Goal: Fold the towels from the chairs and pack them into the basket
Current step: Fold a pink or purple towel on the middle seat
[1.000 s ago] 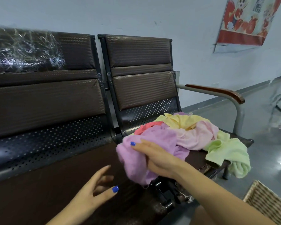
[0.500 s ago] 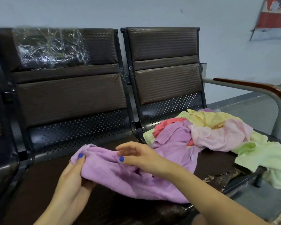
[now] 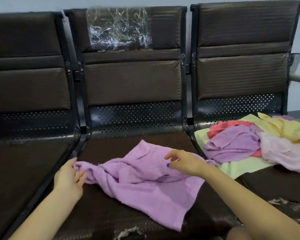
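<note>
Nowhere legible writing; purple towel (image 3: 142,179) unfolded.

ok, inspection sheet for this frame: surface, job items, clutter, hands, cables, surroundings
Surface: middle chair seat, dark brown, worn patch at its front edge.
Job's things: purple towel lies crumpled, unfolded, on the middle seat; towel pile on the right chair; basket not in view.
Clutter: crinkled plastic film on the middle backrest.
Hands: left hand holds the towel's left end; right hand, fingers curled, at the towel's top; grip unclear.
Cables: nothing seen.
Surroundings: left chair, pale wall.
</note>
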`<state>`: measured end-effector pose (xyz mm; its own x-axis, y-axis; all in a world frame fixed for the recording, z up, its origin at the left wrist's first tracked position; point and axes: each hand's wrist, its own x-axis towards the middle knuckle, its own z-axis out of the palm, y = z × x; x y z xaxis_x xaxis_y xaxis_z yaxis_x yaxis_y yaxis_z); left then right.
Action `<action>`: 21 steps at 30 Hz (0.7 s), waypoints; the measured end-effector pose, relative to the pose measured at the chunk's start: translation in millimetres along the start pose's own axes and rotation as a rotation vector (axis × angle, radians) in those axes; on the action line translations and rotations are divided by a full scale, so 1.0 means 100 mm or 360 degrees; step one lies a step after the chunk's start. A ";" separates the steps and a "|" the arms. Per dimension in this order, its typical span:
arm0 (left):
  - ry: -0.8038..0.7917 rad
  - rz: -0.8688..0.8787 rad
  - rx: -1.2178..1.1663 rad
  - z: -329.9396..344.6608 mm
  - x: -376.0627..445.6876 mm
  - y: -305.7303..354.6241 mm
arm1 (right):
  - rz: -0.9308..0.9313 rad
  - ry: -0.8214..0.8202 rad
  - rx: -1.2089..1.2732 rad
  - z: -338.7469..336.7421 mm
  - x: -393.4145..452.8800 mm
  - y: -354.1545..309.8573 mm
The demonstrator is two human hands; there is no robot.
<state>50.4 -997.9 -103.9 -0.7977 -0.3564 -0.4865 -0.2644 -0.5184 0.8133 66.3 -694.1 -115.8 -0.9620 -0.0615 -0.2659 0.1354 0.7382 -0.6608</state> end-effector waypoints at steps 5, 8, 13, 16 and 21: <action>-0.0226 0.0229 0.0694 0.04 -0.10 -0.12 | 0.0328 -0.0291 -0.0628 -0.01 0.15 0.18; -0.0450 0.0266 0.0950 0.16 -0.22 -0.24 | 0.0499 -0.0164 -0.0940 -0.05 0.17 0.31; -0.0670 0.0289 0.1052 0.42 -0.35 -0.42 | 0.0731 -0.0090 -0.1174 -0.23 0.08 0.59; -0.0755 0.0274 0.1091 0.54 -0.36 -0.50 | 0.0681 -0.0117 -0.0864 -0.25 0.02 0.65; -0.0870 0.0346 0.1176 0.69 -0.38 -0.61 | 0.0538 0.0120 -0.0755 -0.36 -0.06 0.78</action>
<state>59.5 -898.7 -112.8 -0.9639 0.1238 -0.2356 -0.2070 0.2076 0.9561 74.2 -611.7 -140.7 -0.9003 0.2648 -0.3454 0.3337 0.9295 -0.1572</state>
